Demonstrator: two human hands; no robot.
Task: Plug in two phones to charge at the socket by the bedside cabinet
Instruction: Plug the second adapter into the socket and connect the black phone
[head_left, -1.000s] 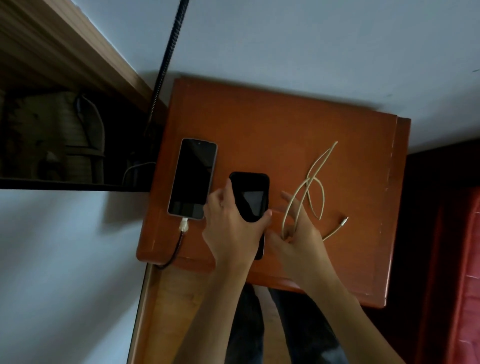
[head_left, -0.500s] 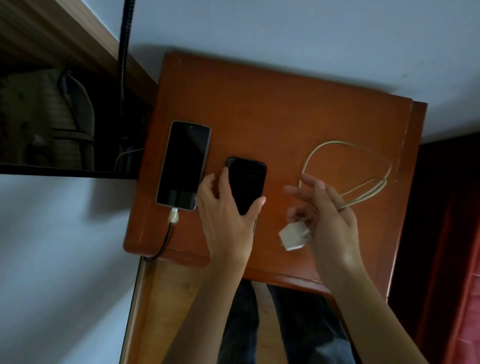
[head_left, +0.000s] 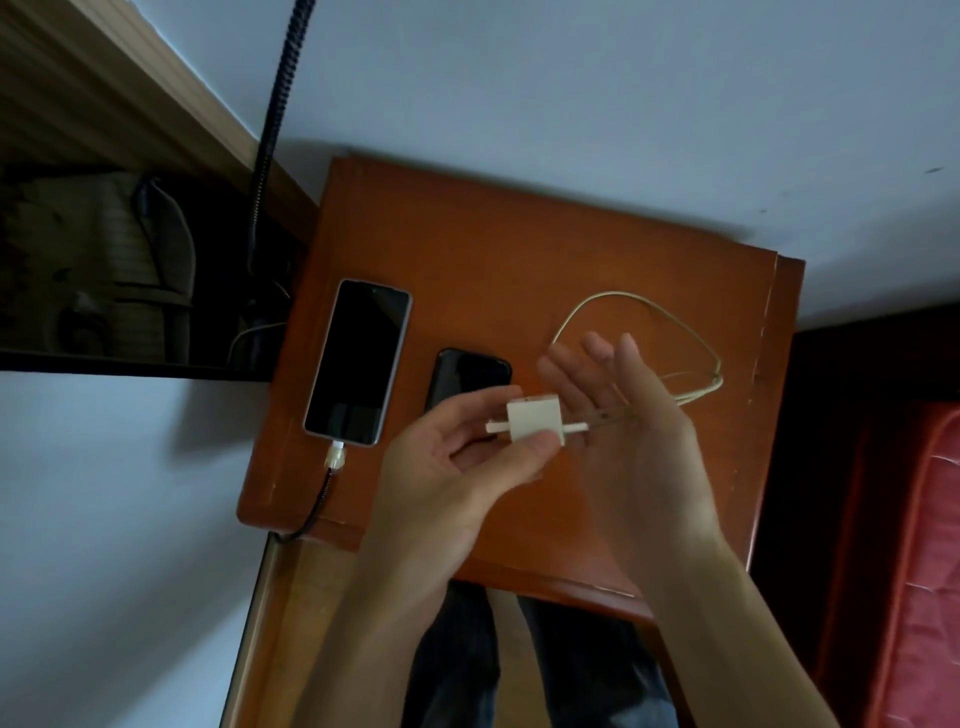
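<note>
A silver-edged phone (head_left: 358, 361) lies on the orange bedside cabinet (head_left: 519, 270), with a dark braided cable (head_left: 317, 504) plugged into its near end. A smaller black phone (head_left: 467, 376) lies beside it, partly hidden by my left hand. My left hand (head_left: 457, 462) pinches a white charger plug (head_left: 534, 419) above the cabinet. My right hand (head_left: 623, 415) is held flat beside the plug with fingers straight; the pale cable (head_left: 644, 306) runs from the plug across its palm and loops on the cabinet top.
A dark open shelf (head_left: 119, 291) sits left of the cabinet, under a wooden ledge. A black coiled cord (head_left: 275, 114) hangs down the wall into the gap. A red mattress edge (head_left: 914, 545) is on the right. My legs show below the cabinet's front edge.
My left hand left the black phone and took the white plug. My right hand rose from the cabinet and spread flat. The pale cable now lies in a wider loop.
</note>
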